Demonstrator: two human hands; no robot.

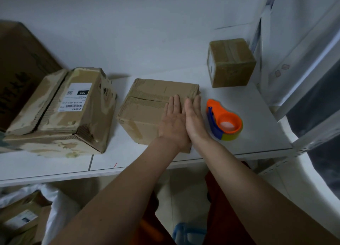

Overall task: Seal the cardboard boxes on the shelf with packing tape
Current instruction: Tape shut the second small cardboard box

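Both hands | left hand (173, 124), right hand (194, 119) | fingers (174, 102) straight, flat on box (145, 114)

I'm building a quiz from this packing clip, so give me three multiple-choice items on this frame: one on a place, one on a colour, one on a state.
1. Where does the tape dispenser lie?
A. On the shelf, right of the middle box
B. On top of the labelled box
C. In the left hand

2. What colour is the dispenser's upper body?
A. Green
B. Orange
C. Black

3. How are the hands on the middle box?
A. Both gripping the dispenser
B. Curled into fists
C. Flat, with straight fingers

Answers:
1. A, it sits on the white shelf beside the right hand.
2. B, orange over a blue handle.
3. C, both palms press on the box top with fingers extended.
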